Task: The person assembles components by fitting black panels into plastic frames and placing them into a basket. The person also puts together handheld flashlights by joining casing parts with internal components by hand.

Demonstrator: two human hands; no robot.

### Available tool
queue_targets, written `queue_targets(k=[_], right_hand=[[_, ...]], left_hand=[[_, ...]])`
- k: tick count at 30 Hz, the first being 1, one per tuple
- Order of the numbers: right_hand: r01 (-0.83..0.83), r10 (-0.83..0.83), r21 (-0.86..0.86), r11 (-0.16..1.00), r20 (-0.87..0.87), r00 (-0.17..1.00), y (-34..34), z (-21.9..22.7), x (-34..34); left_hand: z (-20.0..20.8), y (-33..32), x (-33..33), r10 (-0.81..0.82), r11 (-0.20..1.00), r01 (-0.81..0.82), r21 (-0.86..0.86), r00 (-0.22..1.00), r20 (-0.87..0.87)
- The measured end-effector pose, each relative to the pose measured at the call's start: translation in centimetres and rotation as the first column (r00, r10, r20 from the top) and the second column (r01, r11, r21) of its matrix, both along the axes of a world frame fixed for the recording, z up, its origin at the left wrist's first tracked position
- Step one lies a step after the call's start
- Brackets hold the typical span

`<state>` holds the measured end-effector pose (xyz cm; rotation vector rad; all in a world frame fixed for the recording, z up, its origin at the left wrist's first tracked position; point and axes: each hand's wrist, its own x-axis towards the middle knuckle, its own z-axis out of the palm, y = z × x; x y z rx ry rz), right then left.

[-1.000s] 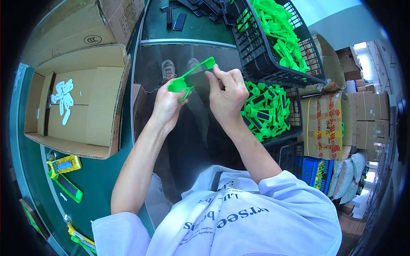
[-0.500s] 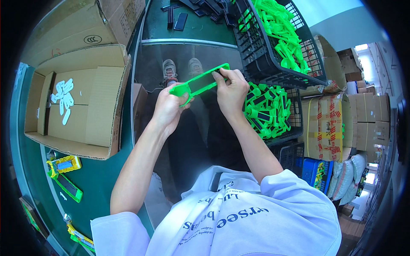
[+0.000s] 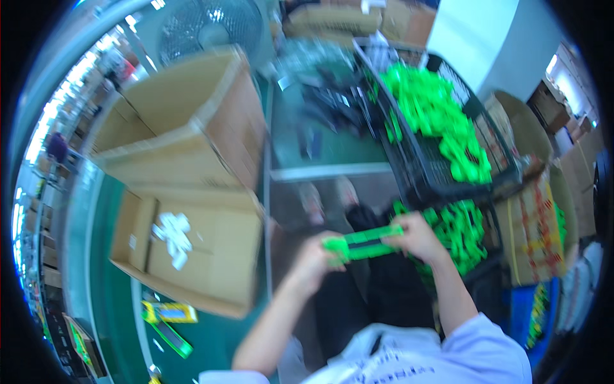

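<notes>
Between my two hands, above my lap, is a long bright green plastic part (image 3: 366, 244) with a dark rectangular strip along its middle. My left hand (image 3: 314, 261) grips its wider left end, fingers wrapped round it. At the other end, my right hand (image 3: 417, 238) is closed on the part, thumb and fingers pinching its edge. Close to my right hand, a black crate holds a heap of similar green parts (image 3: 462, 233), several with dark strips. Motion smears the picture, so finer details of the part cannot be made out.
A black crate (image 3: 409, 150) of green pieces stands far right. Dark flat pieces (image 3: 329, 102) lie on the green bench. At left are a shallow carton (image 3: 224, 256) with white pieces (image 3: 174, 238), a tall open carton (image 3: 185, 150), and a yellow-and-green item (image 3: 169, 313). A fan (image 3: 210, 29) stands behind.
My view has tilted up and shifted left, bringing the fan and tall carton into sight. The green part has turned closer to level; both hands still hold it.
</notes>
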<state>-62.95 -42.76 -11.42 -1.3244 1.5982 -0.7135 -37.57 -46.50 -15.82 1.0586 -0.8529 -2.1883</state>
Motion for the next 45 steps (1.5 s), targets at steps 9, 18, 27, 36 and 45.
queue_targets(k=[9,18,27,36,45], right_hand=[[-0.013,0.023,0.049,0.999,-0.214,0.976,1.7,-1.6,0.3],[0.096,-0.096,0.013,0.995,-0.007,0.995,0.7,-0.5,1.3],[0.049,-0.048,0.066,0.997,-0.020,0.999,1.7,0.4,1.2],[-0.054,0.027,-0.225,0.973,-0.122,0.992,3.3,4.0,4.4],[-0.087,0.072,-0.303,0.949,-0.061,0.996,5.3,3.0,1.1]], left_hand=[[-0.2,1.5,-1.0,-0.015,0.979,0.072,-0.191,0.959,0.284],[0.2,0.7,-0.7,0.033,0.978,0.022,-0.206,0.966,0.255],[0.6,2.5,-1.5,0.092,0.926,0.024,-0.377,0.954,0.286],[2.2,1.7,-0.7,0.192,0.936,-0.118,-0.331,0.961,0.198],[0.8,1.0,-1.5,-0.017,0.997,0.023,-0.075,0.996,0.083]])
